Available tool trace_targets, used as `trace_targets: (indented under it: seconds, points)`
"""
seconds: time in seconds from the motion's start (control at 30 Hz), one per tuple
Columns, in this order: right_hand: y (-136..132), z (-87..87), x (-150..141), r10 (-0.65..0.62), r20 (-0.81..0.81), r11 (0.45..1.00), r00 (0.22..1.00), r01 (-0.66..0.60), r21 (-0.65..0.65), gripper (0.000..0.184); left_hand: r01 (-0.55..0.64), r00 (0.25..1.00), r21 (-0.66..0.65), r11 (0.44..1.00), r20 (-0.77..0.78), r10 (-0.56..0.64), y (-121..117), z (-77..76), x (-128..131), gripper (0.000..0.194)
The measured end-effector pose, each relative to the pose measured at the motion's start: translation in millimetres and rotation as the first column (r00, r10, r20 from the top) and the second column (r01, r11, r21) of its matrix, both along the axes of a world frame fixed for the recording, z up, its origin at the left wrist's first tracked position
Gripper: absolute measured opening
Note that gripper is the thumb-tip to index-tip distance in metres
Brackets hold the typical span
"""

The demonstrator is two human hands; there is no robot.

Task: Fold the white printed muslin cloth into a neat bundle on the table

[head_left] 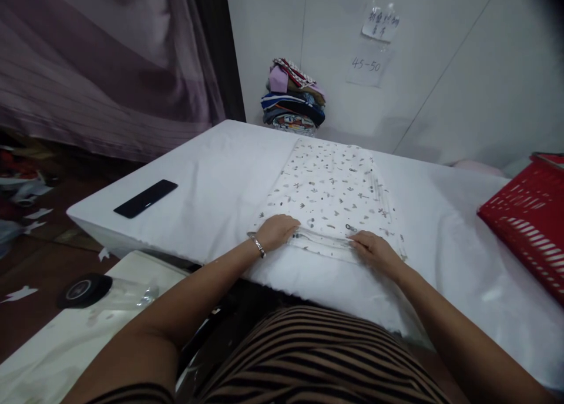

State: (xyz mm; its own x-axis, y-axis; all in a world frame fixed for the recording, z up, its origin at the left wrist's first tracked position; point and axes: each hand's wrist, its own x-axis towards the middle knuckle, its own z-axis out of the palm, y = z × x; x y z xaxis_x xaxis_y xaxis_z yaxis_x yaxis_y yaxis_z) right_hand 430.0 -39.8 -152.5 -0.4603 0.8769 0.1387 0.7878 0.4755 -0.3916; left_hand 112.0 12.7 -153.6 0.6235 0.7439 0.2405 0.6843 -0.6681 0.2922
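Pinching the cloth (330, 195) at its near edge
Left hand (277, 231) and right hand (376, 251) are squeezing its layers, fingers closed; this is likely needing an even pull.

A white table (211, 175) carries patterned cloth (328, 187), flat black object (146, 198) and red basket (529, 216)

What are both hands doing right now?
Left hand: holding the near edge of the folded white cloth with small dark prints.
Right hand: holding that same edge, farther right.
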Motion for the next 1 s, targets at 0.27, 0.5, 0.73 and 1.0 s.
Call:
trace_targets:
  seconds: [0.27, 0.5, 0.73, 1.0]
  points:
    - [-2.1, -4.4, -4.2, -0.088, 0.024, 0.992, 0.996, 0.086, 0.097, 0.019, 0.078, 0.994, 0.229, 0.97, 0.052, -0.093, -9.8, -10.5, 8.0, 0.023]
    - [-5.6, -12.7, -1.9, 0.043, 0.008, 0.971, 0.999, -0.044, 0.234, 0.025, 0.162, 0.987, 0.295, 0.942, -0.039, -0.158, -10.1, -8.2, 11.6, 0.02]
    - [-7.0, -15.8, -3.5, 0.113, 0.07, 0.936, 0.991, -0.13, 0.328, 0.028, 0.164, 0.984, 0.277, 0.947, -0.114, -0.138, -11.9, -0.8, 17.0, 0.014]
    - [-10.6, -8.0, -9.8, 0.121, 0.116, 0.936, 0.986, -0.152, 0.316, 0.023, 0.155, 0.986, 0.371, 0.916, -0.111, -0.121, -8.6, -6.4, 25.1, 0.013]
